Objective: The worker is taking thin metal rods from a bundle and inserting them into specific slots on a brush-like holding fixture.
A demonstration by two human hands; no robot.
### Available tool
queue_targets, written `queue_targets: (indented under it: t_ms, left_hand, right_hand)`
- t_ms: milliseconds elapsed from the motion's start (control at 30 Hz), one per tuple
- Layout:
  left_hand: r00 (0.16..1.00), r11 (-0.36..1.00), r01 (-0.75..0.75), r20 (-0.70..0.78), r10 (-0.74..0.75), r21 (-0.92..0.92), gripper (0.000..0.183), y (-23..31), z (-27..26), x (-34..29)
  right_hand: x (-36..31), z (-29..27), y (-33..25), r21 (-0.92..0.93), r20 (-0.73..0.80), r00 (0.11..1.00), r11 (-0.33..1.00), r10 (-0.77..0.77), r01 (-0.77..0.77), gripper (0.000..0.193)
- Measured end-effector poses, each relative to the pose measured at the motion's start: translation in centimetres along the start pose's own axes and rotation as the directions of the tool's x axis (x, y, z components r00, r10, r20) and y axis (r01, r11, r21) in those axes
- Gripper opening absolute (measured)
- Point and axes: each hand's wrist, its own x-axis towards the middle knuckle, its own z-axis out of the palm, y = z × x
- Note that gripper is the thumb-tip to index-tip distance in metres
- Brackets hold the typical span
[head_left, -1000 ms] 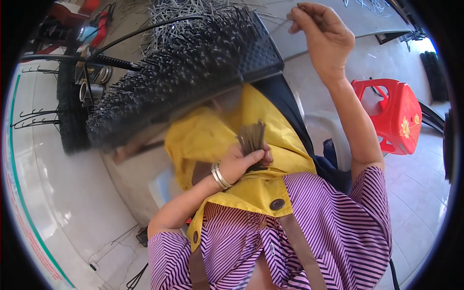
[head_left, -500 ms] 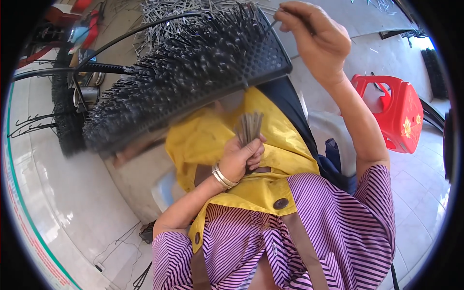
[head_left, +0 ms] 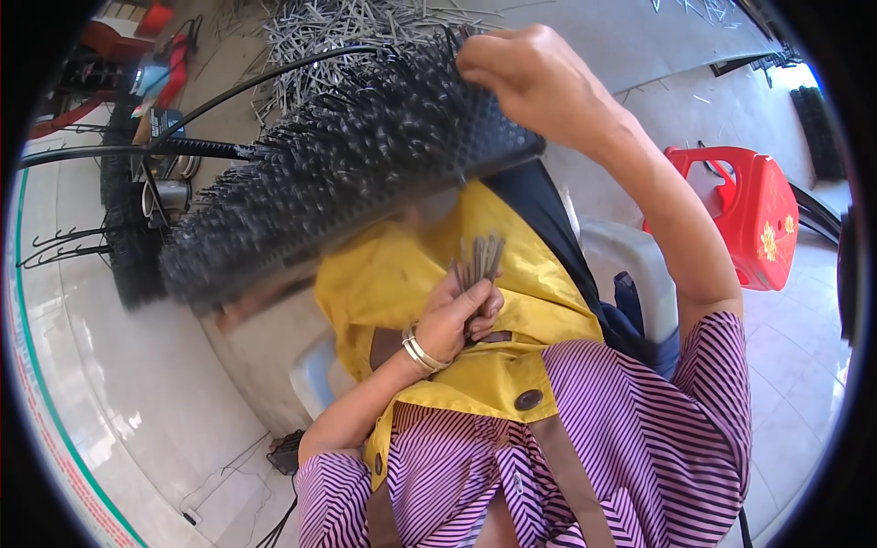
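Bundle of slim grey-brown strips (head_left: pixel 482 258) stands upright in the left hand (head_left: pixel 459 315), in the head view, just above the person's lap and in front of the yellow apron (head_left: pixel 548 251). The left thumb presses across the strips and the fingers wrap them from the other side, a firm closed grip with the free ends fanning slightly upward.

The right hand (head_left: pixel 541 80) reaches well forward, palm turned down, over the right end of a long black perforated block (head_left: pixel 509 137). Its fingers curl inward at the edge of the dense dark prongs (head_left: pixel 338 146) that cover most of the block. The fingertips face away from the camera, so I cannot tell whether they pinch a strip or are empty. Beyond the block lies a loose heap of pale strips (head_left: pixel 333 41).

The step in hand looks like working at single places near the block's right end, with the bundle kept ready as a supply. Judging by the pitted surface near that end, the next move calls for a fine fingertip pinch and careful aim at one small hole, without knocking the crowded prongs alongside. The left hand needs only enough pressure to keep the bundle together while letting one strip be drawn out.
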Motion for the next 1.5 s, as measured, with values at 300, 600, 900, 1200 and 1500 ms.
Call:
queue_targets:
  t_ms: [300, 600, 900, 1200, 1500]
  left_hand:
    - [0.992, 0.983, -0.120, -0.017, 0.124, 0.142, 0.027, 1.7, 2.0, 0.5]
    - [0.967, 0.975, -0.215, -0.127, 0.221, 0.060, 0.015, 2.3, 3.5, 0.6]
    - [0.944, 0.954, -0.299, -0.140, 0.299, 0.022, 0.013, 1.8, 4.1, 0.0]
    - [0.944, 0.952, -0.304, -0.125, 0.306, 0.040, 0.013, 0.8, 4.1, -0.2]
    - [0.900, 0.922, -0.384, -0.205, 0.385, 0.046, 0.014, 0.4, 2.4, 0.4]
  right_hand:
    - [1.3, 0.4, -0.9, -0.110, 0.062, 0.995, 0.992, 0.076, -0.069, 0.007]
    - [-1.0, 2.4, -0.3, -0.179, -0.055, 0.998, 0.983, 0.032, -0.042, 0.012]
    - [-3.7, 1.2, -3.0, 0.227, 0.064, 0.932, 0.904, 0.358, -0.362, 0.019]
    - [-9.8, 1.5, -7.3, 0.787, 0.372, 0.752, 0.245, 0.544, -0.566, 0.009]
    - [-8.5, -0.1, -5.7, 0.833, 0.123, 0.791, 0.371, 0.599, -0.410, 0.006]
